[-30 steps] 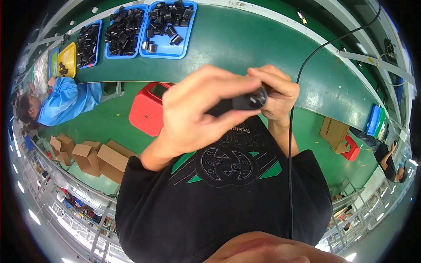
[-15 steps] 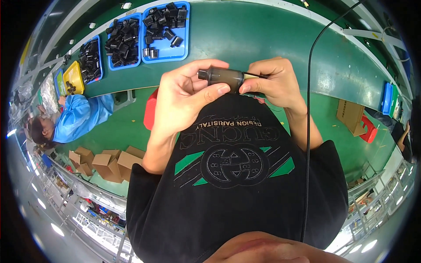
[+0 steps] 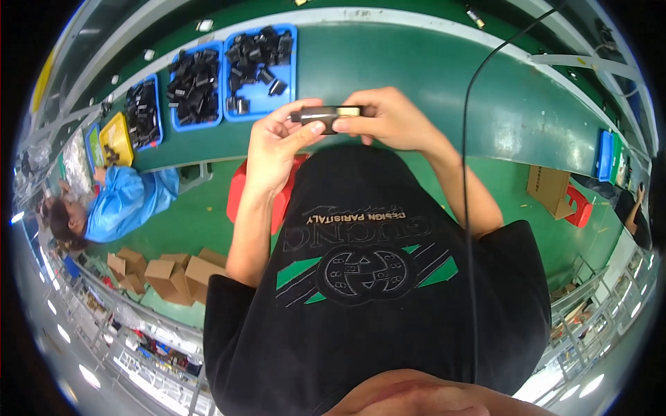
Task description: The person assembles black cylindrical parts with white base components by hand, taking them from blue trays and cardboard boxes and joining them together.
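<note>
Above the near edge of the green workbench [image 3: 388,52], I hold a dark translucent plastic housing [image 3: 316,116] with a narrow tip at its left end. My left hand [image 3: 276,149] is closed on that housing, thumb on the near side and fingers behind. A cream-coloured block with dark edges [image 3: 349,111] sits at the housing's right end, partly inside it. My right hand [image 3: 392,123] pinches this block, its thumb close to the left thumb. The fingers hide how far the block reaches in.
Blue trays [image 3: 253,92] of black plastic parts stand at the back left, beside a yellow tray [image 3: 121,135]. A black cable [image 3: 466,173] hangs down on my right. A red stool [image 3: 239,197] and cardboard boxes [image 3: 166,277] are on the floor. A co-worker in blue [image 3: 132,204] sits left.
Both hands have shifted left and slightly away from me with the housing. The right hand has moved closer to the left, and the cream block now shows lengthwise at the housing's end.
</note>
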`<action>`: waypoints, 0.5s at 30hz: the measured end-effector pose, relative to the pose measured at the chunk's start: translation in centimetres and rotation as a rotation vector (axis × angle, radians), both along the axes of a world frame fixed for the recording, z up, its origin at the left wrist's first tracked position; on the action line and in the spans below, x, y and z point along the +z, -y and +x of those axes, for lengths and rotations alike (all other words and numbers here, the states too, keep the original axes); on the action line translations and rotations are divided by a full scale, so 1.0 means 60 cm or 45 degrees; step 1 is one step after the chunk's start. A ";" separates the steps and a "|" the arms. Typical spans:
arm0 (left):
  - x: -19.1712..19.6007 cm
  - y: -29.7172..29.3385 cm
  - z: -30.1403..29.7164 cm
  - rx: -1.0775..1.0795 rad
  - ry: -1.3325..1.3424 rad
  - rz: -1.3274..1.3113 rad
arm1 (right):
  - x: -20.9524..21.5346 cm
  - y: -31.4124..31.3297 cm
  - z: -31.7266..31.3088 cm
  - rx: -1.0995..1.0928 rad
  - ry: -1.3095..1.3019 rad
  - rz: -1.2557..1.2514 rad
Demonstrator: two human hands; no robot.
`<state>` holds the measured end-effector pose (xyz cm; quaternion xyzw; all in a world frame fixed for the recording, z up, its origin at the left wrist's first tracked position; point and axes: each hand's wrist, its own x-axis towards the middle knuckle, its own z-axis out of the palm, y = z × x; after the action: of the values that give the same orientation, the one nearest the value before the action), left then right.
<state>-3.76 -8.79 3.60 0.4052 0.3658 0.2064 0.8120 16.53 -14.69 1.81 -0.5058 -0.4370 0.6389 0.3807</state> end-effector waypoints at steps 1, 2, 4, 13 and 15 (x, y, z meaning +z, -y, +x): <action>-0.022 -0.004 0.002 0.083 -0.081 0.054 | -0.020 -0.015 -0.004 0.003 -0.005 -0.021; -0.044 -0.006 0.003 0.171 -0.166 0.105 | -0.043 -0.027 -0.005 0.010 -0.015 -0.044; -0.084 -0.020 0.000 0.150 -0.198 0.087 | -0.101 -0.051 -0.001 -0.050 -0.012 -0.122; -0.305 -0.085 -0.183 0.098 -1.499 0.904 | -0.372 -0.237 0.198 -0.555 0.980 -0.211; -0.312 -0.112 -0.194 0.134 -1.549 0.906 | -0.383 -0.290 0.238 -0.711 1.013 -0.213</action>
<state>-15.37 -2.04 -15.10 0.6713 0.6842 0.0895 0.2706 30.81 2.70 -21.18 -0.8372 -0.3434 0.3030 0.2990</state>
